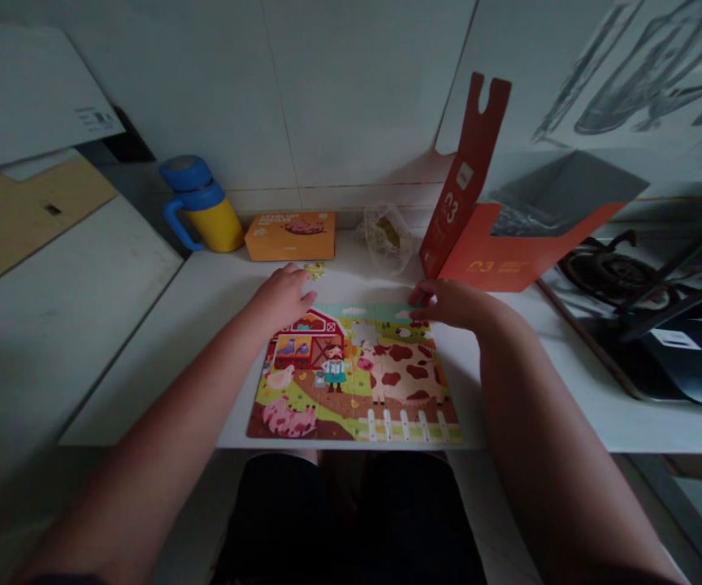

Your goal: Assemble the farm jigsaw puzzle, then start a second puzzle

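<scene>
A farm-scene jigsaw puzzle (335, 398) lies flat on the white tabletop, with a red barn, a farmer, a spotted cow and a pink pig. A pale patch shows in it above the cow's head. My left hand (283, 296) is over its upper left edge, thumb apart from the fingers. Just beyond those fingertips lies a small loose puzzle piece (315, 270), green and yellow; whether they touch it I cannot tell. At the upper right corner of the puzzle rests my right hand (448, 304), its thumb and fingers parted and holding nothing I can see.
Behind the puzzle stand an orange puzzle box (290, 237), a crumpled clear plastic bag (387, 240) and a blue-and-yellow flask (217, 219). An opened red-orange carton (509, 256) stands at the right, beside a gas stove (625, 280). The white table (162, 357) ends just before my knees.
</scene>
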Demonstrator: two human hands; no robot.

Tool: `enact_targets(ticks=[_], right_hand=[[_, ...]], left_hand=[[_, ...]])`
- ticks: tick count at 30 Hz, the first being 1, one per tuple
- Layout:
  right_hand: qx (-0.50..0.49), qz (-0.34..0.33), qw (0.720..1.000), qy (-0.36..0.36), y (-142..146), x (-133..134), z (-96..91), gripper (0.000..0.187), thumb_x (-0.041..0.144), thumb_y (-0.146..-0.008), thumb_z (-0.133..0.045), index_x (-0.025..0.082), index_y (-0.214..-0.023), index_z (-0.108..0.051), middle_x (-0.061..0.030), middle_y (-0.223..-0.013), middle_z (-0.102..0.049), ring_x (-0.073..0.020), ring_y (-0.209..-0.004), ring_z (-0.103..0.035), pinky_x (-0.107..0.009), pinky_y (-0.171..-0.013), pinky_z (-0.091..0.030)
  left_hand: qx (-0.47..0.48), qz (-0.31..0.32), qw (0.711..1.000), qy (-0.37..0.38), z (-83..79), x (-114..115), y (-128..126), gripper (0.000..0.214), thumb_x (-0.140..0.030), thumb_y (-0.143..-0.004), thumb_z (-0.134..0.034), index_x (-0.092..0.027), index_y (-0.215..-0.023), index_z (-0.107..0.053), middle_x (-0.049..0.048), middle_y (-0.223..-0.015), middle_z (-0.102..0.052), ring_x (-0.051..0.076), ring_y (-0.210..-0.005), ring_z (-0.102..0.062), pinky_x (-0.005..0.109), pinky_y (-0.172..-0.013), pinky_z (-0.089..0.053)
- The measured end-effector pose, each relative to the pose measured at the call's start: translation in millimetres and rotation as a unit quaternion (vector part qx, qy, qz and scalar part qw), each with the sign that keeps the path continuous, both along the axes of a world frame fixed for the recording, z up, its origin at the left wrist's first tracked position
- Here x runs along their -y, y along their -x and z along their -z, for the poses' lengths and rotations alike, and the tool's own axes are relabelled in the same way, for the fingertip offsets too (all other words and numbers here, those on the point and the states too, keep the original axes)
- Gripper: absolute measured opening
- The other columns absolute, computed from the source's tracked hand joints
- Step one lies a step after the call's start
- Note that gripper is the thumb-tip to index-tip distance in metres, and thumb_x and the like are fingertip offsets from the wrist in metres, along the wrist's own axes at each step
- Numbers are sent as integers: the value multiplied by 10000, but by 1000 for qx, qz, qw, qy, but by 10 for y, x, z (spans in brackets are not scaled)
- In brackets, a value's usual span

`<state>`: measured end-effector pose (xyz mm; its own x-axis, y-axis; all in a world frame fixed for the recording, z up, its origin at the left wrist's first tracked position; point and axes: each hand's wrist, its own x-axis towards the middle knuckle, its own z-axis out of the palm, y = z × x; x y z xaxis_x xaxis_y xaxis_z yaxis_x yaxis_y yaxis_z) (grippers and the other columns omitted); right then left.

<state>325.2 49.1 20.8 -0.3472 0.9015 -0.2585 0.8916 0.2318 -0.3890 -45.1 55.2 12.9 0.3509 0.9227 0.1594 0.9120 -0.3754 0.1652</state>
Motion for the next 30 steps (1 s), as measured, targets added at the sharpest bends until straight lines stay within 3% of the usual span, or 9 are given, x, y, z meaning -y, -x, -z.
enact_targets(ticks=[4,8,13,17,20,24,27,30], right_hand=[[-15,0,1000,1,-6,7,-4,249,356,-873,-783,217,-1077,-748,-55,-989,-796,-191,-809,-697,-279,-692,-494],[-31,2,1000,2,-8,-3,8,266,350,-859,-798,217,-1087,-761,-59,-1006,-804,-197,-825,-707,-285,-725,-511],[-19,0,1000,-7,4,-4,2,260,326,-873,-796,214,-1106,-768,-58,-1028,-808,-193,-841,-715,-273,-720,-501],[-11,2,1000,-14,10,-2,9,232,304,-887,-796,210,-1097,-771,-60,-1018,-810,-192,-831,-717,-273,-708,-493],[-14,0,1000,-16,10,-2,13,200,307,-899,-787,212,-1075,-777,-60,-1007,-812,-190,-819,-713,-275,-698,-489],[-13,2,999,-35,36,12,-6,161,340,-937,-739,218,-1022,-800,-69,-974,-811,-203,-793,-703,-301,-693,-478],[-36,15,996,-75,110,42,-32,170,347,-955,-708,222,-1008,-812,-69,-954,-805,-200,-764,-685,-312,-687,-463],[-119,11,987,-110,238,94,-56,221,399,-976,-680,221,-1032,-799,-67,-951,-794,-175,-715,-655,-309,-664,-453]], left_hand=[[-38,-31,998,48,-30,-390,-5,379,-307,-911,-661,-100,-1221,-733,210,-1264,-698,342,-1193,-660,415,-1092,-502],[-45,-37,995,76,-39,-650,52,392,-363,-897,-688,-112,-1195,-733,177,-1185,-739,293,-1085,-683,351,-981,-517],[46,-54,992,102,12,-838,175,338,-420,-758,-828,-194,-989,-731,47,-909,-743,216,-810,-647,303,-734,-466],[149,-87,971,163,106,-928,208,407,-403,-595,-941,-216,-834,-669,-6,-727,-672,197,-702,-593,300,-666,-412],[276,-70,944,169,140,-876,153,428,-362,-607,-946,-215,-797,-592,-31,-714,-632,161,-690,-570,280,-689,-421],[422,-10,890,174,62,-592,8,386,-367,-737,-879,-210,-831,-540,-32,-739,-644,131,-693,-588,258,-701,-436],[471,39,862,184,-38,-284,-125,355,-364,-779,-859,-195,-925,-584,-2,-821,-714,145,-768,-657,268,-748,-478],[485,76,849,194,-73,-6,-272,376,-342,-821,-845,-186,-1103,-650,-4,-851,-723,151,-807,-686,291,-792,-517]])
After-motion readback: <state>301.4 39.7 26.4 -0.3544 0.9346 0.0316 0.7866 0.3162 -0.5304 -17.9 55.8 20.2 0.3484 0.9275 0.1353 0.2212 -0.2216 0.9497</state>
